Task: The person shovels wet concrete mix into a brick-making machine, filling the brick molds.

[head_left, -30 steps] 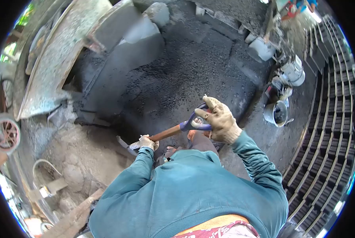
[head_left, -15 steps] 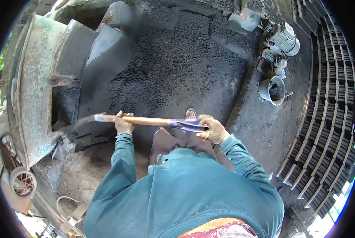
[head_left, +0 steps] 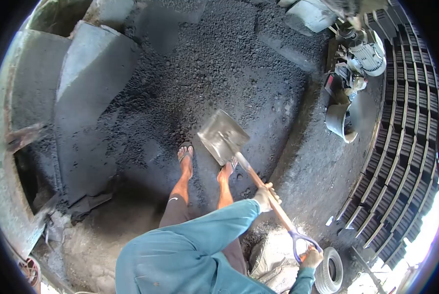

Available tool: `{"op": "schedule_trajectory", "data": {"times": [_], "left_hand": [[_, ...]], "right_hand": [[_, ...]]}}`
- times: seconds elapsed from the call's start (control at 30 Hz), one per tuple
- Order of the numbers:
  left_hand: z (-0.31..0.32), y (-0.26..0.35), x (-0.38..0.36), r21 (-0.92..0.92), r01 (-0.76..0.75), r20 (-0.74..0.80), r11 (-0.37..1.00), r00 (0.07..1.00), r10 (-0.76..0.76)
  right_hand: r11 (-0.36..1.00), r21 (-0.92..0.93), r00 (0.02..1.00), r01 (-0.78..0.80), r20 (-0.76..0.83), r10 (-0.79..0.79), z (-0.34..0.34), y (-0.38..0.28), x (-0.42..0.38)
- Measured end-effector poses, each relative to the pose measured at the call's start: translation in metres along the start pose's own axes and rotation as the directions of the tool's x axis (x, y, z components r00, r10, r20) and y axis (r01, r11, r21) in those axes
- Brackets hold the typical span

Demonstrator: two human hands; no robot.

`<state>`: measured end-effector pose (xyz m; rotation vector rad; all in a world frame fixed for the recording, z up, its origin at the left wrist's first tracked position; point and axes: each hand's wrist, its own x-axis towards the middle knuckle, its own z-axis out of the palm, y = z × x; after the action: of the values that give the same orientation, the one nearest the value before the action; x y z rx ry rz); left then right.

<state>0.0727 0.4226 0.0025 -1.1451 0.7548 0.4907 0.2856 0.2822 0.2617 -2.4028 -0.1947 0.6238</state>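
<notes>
Swung round from the left since half a second ago, one shovel [head_left: 255,178] is now held aslant, its single metal blade [head_left: 223,136] out in front and its one purple handle [head_left: 294,237] low on the right. Clamped on it, two in all, are the left hand [head_left: 266,197], closed round the wooden shaft [head_left: 281,215] between blade and handle, and the right hand [head_left: 311,257], closed on the handle. The blade is thus carried beyond the left hand and well apart from the right; whether the ground [head_left: 266,139] is touched by it cannot be told. Just beside the blade the right foot [head_left: 229,168] is planted and, near its left corner, the left foot [head_left: 185,151], both sandalled. Beyond, the ground is strewn with dark, crumbly material [head_left: 214,68]. One tyre [head_left: 329,270] is seen near the right hand; beside it, sacking [head_left: 268,257] is laid, the number of bags unclear. Farther off on the right are seen one bucket [head_left: 335,120], one motor [head_left: 369,56] and, along the edge, rows of dark blocks [head_left: 393,152], too many to be counted.
</notes>
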Motion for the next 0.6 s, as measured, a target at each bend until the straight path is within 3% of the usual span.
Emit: {"op": "schedule_trajectory", "data": {"times": [0.03, 0.07, 0.1, 0.13, 0.17, 0.2, 0.23, 0.27, 0.3, 0.33, 0.37, 0.47, 0.6], "left_hand": [[0.001, 0.000, 0.016, 0.018, 0.044, -0.055, 0.999, 0.998, -0.043], [0.012, 0.011, 0.011, 0.016, 0.034, -0.130, 0.999, 0.991, -0.032], [0.001, 0.033, 0.027, -0.072, 0.073, 0.029, 0.995, 0.997, -0.071], [-0.014, 0.067, 0.061, -0.099, 0.030, 0.095, 0.995, 0.995, -0.021], [-0.017, 0.112, 0.058, -0.074, -0.054, 0.123, 0.996, 0.990, 0.063], [-0.029, 0.157, 0.047, -0.063, -0.410, 0.134, 0.910, 0.900, 0.415], [-0.019, 0.214, -0.006, 0.044, -0.468, 0.217, 0.883, 0.867, 0.449], [-0.024, 0.275, -0.028, -0.051, -0.289, 0.246, 0.956, 0.924, 0.292], [-0.026, 0.312, -0.034, 0.022, -0.449, 0.070, 0.893, 0.892, 0.447], [-0.030, 0.334, -0.040, 0.033, -0.483, 0.011, 0.875, 0.876, 0.482], [-0.032, 0.342, -0.044, 0.047, -0.508, -0.048, 0.860, 0.859, 0.510], [-0.043, 0.315, -0.039, 0.052, -0.570, -0.023, 0.820, 0.820, 0.571], [-0.072, 0.265, -0.042, 0.144, -0.560, -0.098, 0.816, 0.813, 0.575]], "right_hand": [[0.999, -0.021, 0.997, -0.040, -0.070, 0.038, 0.013, -0.016, -0.009], [0.997, -0.052, 0.997, 0.063, -0.041, -0.065, -0.003, 0.022, 0.038], [0.993, -0.110, 0.999, -0.047, -0.032, 0.043, 0.066, -0.040, -0.016], [0.961, -0.266, 0.996, -0.077, 0.018, 0.085, 0.109, -0.053, -0.026], [0.985, -0.166, 0.989, 0.046, 0.143, -0.022, 0.151, -0.033, -0.015], [0.984, -0.167, 0.965, 0.061, 0.261, -0.016, 0.190, -0.013, -0.013], [0.995, 0.031, 0.903, -0.092, 0.424, 0.071, 0.237, 0.001, -0.026], [0.968, 0.134, 0.864, -0.214, 0.488, 0.124, 0.287, 0.028, -0.025], [0.979, 0.142, 0.833, -0.147, 0.552, 0.045, 0.323, 0.042, -0.041], [0.984, 0.133, 0.844, -0.118, 0.535, 0.029, 0.346, 0.047, -0.052], [0.989, 0.122, 0.859, -0.088, 0.512, 0.013, 0.354, 0.051, -0.059], [0.983, 0.106, 0.868, -0.150, 0.491, 0.079, 0.330, 0.057, -0.058], [0.930, 0.152, 0.832, -0.335, 0.511, 0.217, 0.271, 0.101, -0.051]]}}
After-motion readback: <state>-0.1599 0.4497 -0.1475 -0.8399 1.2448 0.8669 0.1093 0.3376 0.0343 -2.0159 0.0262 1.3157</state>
